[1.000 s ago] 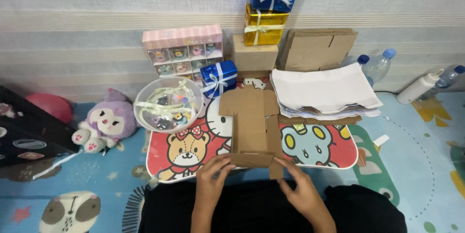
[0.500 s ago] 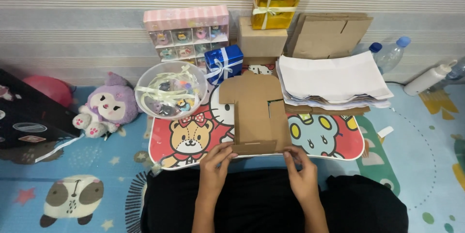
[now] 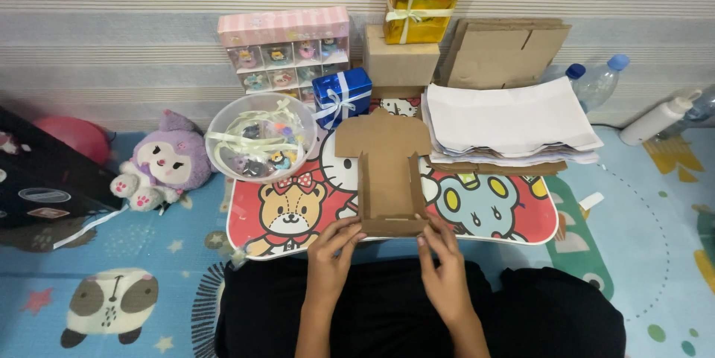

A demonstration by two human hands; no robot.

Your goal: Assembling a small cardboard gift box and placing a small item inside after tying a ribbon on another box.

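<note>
A flat brown cardboard box blank [image 3: 384, 168] lies on a small cartoon-printed table [image 3: 477, 213], its side flaps folded up. My left hand [image 3: 333, 248] pinches the near left corner of the blank. My right hand [image 3: 441, 254] pinches its near right corner. Both hands rest at the table's front edge, fingers bent over the near flap.
A clear bowl [image 3: 261, 138] of ribbon and small toys sits left of the blank. A stack of white paper [image 3: 510, 121] lies to the right. Gift boxes [image 3: 417, 8], a pink display case [image 3: 287, 49], folded cardboard [image 3: 506, 53], bottles [image 3: 599, 82] and a purple plush [image 3: 160, 161] surround the table.
The view has shifted slightly downward. My hands moved from under the blank's near end to gripping its near corners, and the blank now lies flatter on the table.
</note>
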